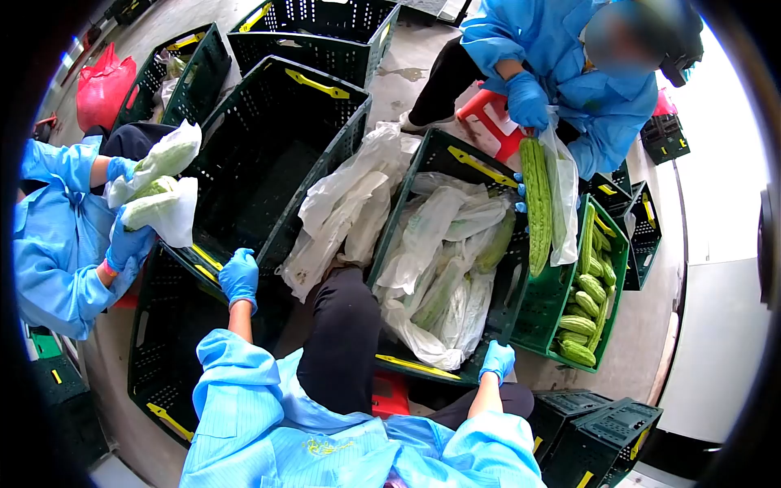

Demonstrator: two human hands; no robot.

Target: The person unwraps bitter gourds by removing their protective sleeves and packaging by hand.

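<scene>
Hands (238,276) (both blue-gloved) at separate dark crates (268,154).

Produce-packing area: around you, stacked dark crates (281,134), a green crate (547,305) of bitter gourds (579,325), bagged gourds (488,244), gloved co-workers in blue smocks (561,49), low red stool (488,122), bare hard floor (407,73).

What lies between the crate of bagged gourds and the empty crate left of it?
Crumpled whitish plastic bags lie between the bagged-gourd crate and the empty crate, with the person's knee at their near end. The head view shows this.
</scene>
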